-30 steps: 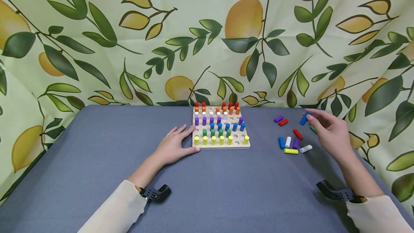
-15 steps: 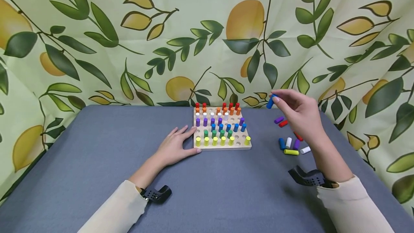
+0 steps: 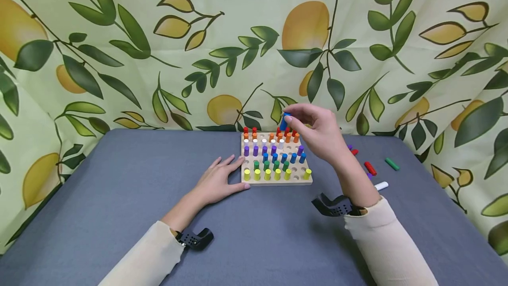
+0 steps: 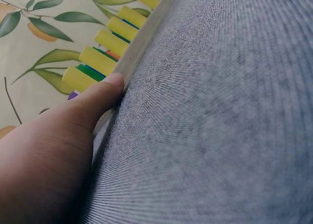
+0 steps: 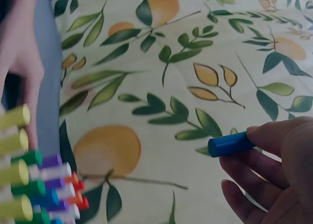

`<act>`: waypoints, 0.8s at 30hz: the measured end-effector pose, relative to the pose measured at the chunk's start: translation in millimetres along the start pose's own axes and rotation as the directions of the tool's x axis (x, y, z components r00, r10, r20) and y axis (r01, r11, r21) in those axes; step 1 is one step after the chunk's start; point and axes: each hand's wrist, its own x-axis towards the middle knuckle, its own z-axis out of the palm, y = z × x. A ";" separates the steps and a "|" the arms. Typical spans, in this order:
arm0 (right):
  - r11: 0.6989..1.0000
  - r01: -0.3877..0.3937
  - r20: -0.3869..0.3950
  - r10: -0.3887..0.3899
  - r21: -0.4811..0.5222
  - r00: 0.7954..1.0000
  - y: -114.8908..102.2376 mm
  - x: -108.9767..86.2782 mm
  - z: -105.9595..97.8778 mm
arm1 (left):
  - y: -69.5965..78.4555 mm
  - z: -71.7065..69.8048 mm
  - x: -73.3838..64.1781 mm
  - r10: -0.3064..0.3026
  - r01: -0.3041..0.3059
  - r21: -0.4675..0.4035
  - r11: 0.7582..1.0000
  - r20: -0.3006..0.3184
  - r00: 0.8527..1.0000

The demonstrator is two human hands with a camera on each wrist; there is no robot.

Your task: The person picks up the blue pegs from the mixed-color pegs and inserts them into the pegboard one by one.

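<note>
A wooden pegboard (image 3: pixel 278 184) lies on the table, with rows of coloured pegs standing in it: red at the back, then orange, white, purple, blue, green and yellow in front. My left hand (image 3: pixel 216 181) rests at its left side, fingers extended. In the left wrist view, the thumb of that left hand (image 4: pixel 54 136) touches the board's front edge near the yellow pegs (image 4: pixel 95 60). Between thumb and fingers, my right hand (image 3: pixel 322 135) pinches a blue peg (image 3: pixel 283 122) above the back rows. The right wrist view shows this blue peg (image 5: pixel 230 144) apart from the board.
Loose pegs lie on the grey cloth to the right, among them red (image 3: pixel 370 168), green (image 3: pixel 392 164) and white (image 3: pixel 381 186); my right forearm hides others. Some holes in the board are bare. A leaf-and-fruit patterned curtain (image 3: pixel 222 21) hangs behind the table.
My right hand has carried the blue peg leftward from the loose pegs to above the board's back rows. My left hand stays at the board's left side.
</note>
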 end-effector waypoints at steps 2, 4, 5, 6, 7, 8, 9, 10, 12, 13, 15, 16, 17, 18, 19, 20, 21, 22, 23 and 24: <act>1.000 0.006 0.010 -0.006 0.026 1.000 -1.5 2.9 7.3 | 0.7 -0.1 0.5 -0.002 0.002 -0.007 1.000 -0.002 1.000; 0.999 0.003 0.018 -0.004 0.049 1.000 -2.7 5.1 13.4 | 1.1 0.0 1.0 -0.009 0.008 -0.017 1.000 -0.002 1.000; 0.998 0.002 0.019 -0.003 0.057 1.000 -3.1 6.0 16.1 | 1.1 0.1 1.2 -0.012 0.012 -0.020 1.000 -0.002 1.000; 0.998 0.000 0.020 -0.001 0.064 1.000 -3.5 6.8 18.3 | 0.8 0.3 1.4 -0.015 0.015 -0.022 1.000 -0.004 1.000; 0.998 -0.003 0.019 0.001 0.067 1.000 -3.6 7.4 19.9 | 0.4 0.5 1.6 -0.017 0.017 -0.023 1.000 -0.007 1.000; 0.998 -0.008 0.020 0.006 0.068 1.000 -3.4 7.8 21.3 | -0.1 0.6 1.8 -0.020 0.020 -0.024 1.000 -0.009 1.000; 0.997 -0.014 0.020 0.013 0.069 1.000 -3.0 8.1 22.3 | -0.6 0.7 1.9 -0.022 0.022 -0.024 0.999 -0.011 1.000; 0.997 -0.024 0.021 0.023 0.069 1.000 -2.4 8.0 22.9 | -0.9 1.1 2.0 -0.022 0.022 -0.025 0.999 -0.014 1.000; 0.997 -0.046 0.029 0.044 0.063 0.999 -0.3 7.6 23.2 | -1.5 1.3 2.1 -0.025 0.025 -0.024 0.999 -0.020 0.999; 0.997 -0.056 0.036 0.054 0.061 0.998 1.2 7.5 23.5 | -1.6 1.0 2.1 -0.027 0.026 -0.025 0.999 -0.022 0.999; 0.996 -0.068 0.050 0.065 0.059 0.997 4.4 7.4 24.7 | -1.4 0.4 1.8 -0.040 0.039 -0.027 0.999 -0.018 0.999; 0.996 -0.067 0.056 0.064 0.058 0.996 6.0 7.5 25.7 | -1.2 0.0 1.7 -0.046 0.045 -0.029 0.999 -0.015 0.999; 0.996 -0.063 0.062 0.060 0.055 0.996 7.2 7.5 26.5 | -0.9 -0.4 1.5 -0.051 0.051 -0.029 0.998 -0.012 0.999; 0.997 -0.061 0.068 0.057 0.053 0.996 8.5 7.5 27.4 | -0.6 -0.7 1.5 -0.055 0.055 -0.030 0.998 -0.010 0.998; 0.997 -0.059 0.075 0.055 0.050 0.996 9.5 7.3 28.3 | -0.4 -0.9 1.5 -0.058 0.058 -0.030 0.998 -0.008 0.998; 0.997 -0.059 0.082 0.055 0.047 0.995 10.2 6.9 29.2 | -0.1 -0.8 1.7 -0.060 0.060 -0.030 0.998 -0.006 0.998; 0.997 -0.059 0.088 0.055 0.047 0.995 11.0 6.3 30.1 | 0.0 -0.7 1.8 -0.059 0.059 -0.030 0.998 -0.005 0.998; 0.997 -0.067 0.097 0.062 0.043 0.993 11.5 6.0 30.6 | 0.1 -0.4 2.0 -0.056 0.056 -0.029 0.998 -0.007 0.998; 0.996 -0.074 0.107 0.070 0.040 0.992 12.0 5.6 31.2 | 0.1 -0.1 2.2 -0.053 0.053 -0.027 0.998 -0.008 0.999; 0.996 -0.081 0.116 0.076 0.039 0.990 12.7 5.1 32.1 | 0.2 0.2 2.3 -0.051 0.051 -0.027 0.998 -0.009 0.999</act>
